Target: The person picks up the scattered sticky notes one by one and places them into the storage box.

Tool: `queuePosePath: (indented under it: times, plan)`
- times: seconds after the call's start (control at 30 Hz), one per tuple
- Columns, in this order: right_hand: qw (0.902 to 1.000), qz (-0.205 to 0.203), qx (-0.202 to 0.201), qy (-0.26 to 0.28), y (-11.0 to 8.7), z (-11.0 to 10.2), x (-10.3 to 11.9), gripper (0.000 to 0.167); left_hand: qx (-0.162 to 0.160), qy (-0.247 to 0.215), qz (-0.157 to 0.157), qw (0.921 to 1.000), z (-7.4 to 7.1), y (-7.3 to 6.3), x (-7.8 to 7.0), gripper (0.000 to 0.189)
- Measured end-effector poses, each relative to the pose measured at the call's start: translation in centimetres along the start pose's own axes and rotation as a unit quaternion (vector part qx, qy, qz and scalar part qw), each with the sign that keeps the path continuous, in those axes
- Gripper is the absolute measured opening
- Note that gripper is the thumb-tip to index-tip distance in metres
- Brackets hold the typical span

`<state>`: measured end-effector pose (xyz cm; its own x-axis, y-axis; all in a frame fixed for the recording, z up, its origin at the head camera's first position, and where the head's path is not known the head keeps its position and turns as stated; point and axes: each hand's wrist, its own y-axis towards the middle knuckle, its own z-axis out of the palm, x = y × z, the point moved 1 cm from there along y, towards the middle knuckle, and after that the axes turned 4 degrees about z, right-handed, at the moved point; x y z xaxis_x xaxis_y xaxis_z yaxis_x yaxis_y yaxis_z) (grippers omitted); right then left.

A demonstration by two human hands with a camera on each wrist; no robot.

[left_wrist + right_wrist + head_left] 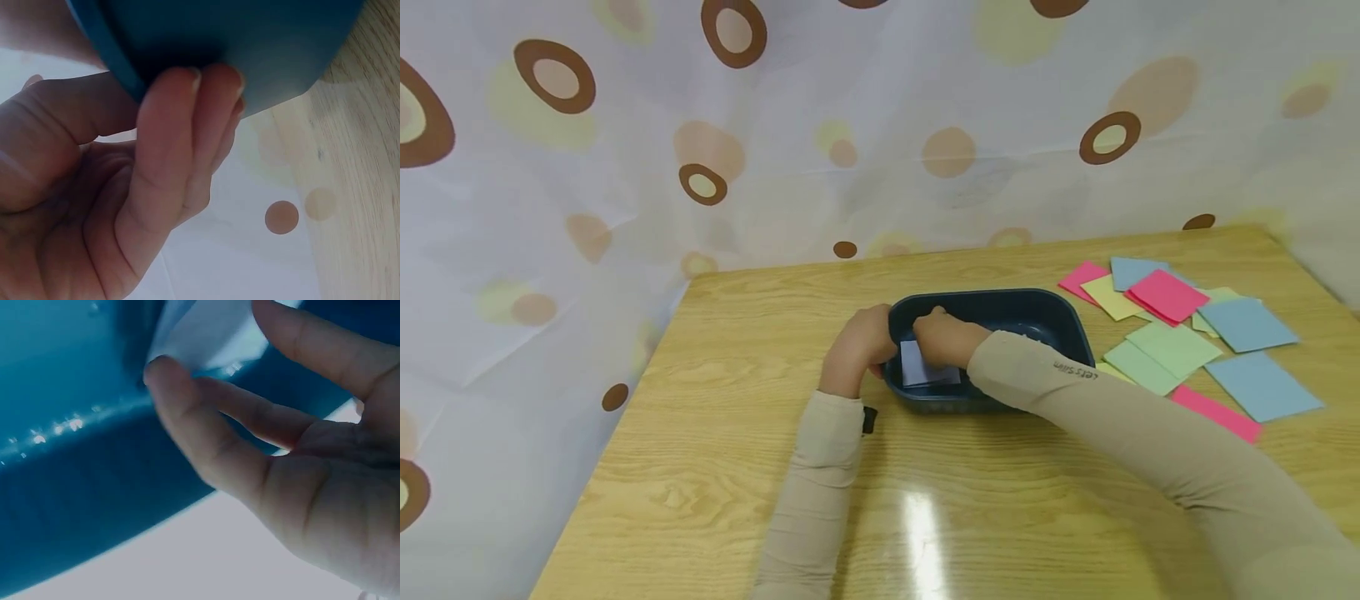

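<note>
A dark blue plastic basin (1037, 304) stands on the wooden table. My left hand (859, 346) grips its left end, with the thumb on one side of the wall and the fingers (165, 134) on the other. Reaching down inside the basin, my right hand (947, 337) holds a pale lavender sticky note (917, 367) at the left end. In the right wrist view, the note (215, 334) shows between the thumb and the curved fingers (181, 403). From the head camera, the right fingertips are hidden.
Loose sticky notes lie on the table right of the basin: blue (1262, 387), green (1172, 350), pink (1167, 296) and yellow (1112, 297), some overlapping. A patterned curtain (880, 125) hangs behind the table (737, 350). The right sleeve (1120, 417) crosses the basin's near right edge.
</note>
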<state>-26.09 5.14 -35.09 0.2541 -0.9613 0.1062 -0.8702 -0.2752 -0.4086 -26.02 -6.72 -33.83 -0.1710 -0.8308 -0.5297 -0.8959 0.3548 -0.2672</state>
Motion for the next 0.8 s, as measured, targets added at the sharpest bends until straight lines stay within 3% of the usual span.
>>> queuePosePath:
  times: [0.13, 0.27, 0.37, 0.47, 0.63, 0.8]
  plan:
    - [0.9987, -0.010, -0.003, 0.050, -1.4, -2.0, -0.1, 0.037, 0.000, -0.003, -0.007, 1.0000, -0.1, -0.2, 0.2, 0.041]
    - [0.9937, -0.068, -0.012, 0.088, -3.6, -4.5, -1.2, 0.043, 0.000, -0.008, -0.018, 0.9998, -0.2, -0.3, 0.2, 0.043]
    - [0.9816, -0.113, -0.038, 0.149, -5.3, -6.2, -3.2, 0.040, -0.003, -0.009, -0.031, 0.9995, -0.2, -0.3, 0.3, 0.052]
    - [0.9655, -0.125, -0.077, 0.215, -6.6, -7.4, -6.1, 0.035, -0.004, -0.012, -0.038, 0.9992, -0.3, -0.4, 0.3, 0.058]
    - [0.9480, -0.045, -0.134, 0.285, -7.5, -7.9, -13.2, 0.037, -0.004, -0.015, -0.038, 0.9991, -0.5, -0.5, 0.2, 0.056]
    - [0.9253, 0.061, -0.174, 0.331, -7.3, -6.0, -21.4, 0.046, -0.002, -0.018, -0.034, 0.9992, -0.3, -0.5, 0.2, 0.054]
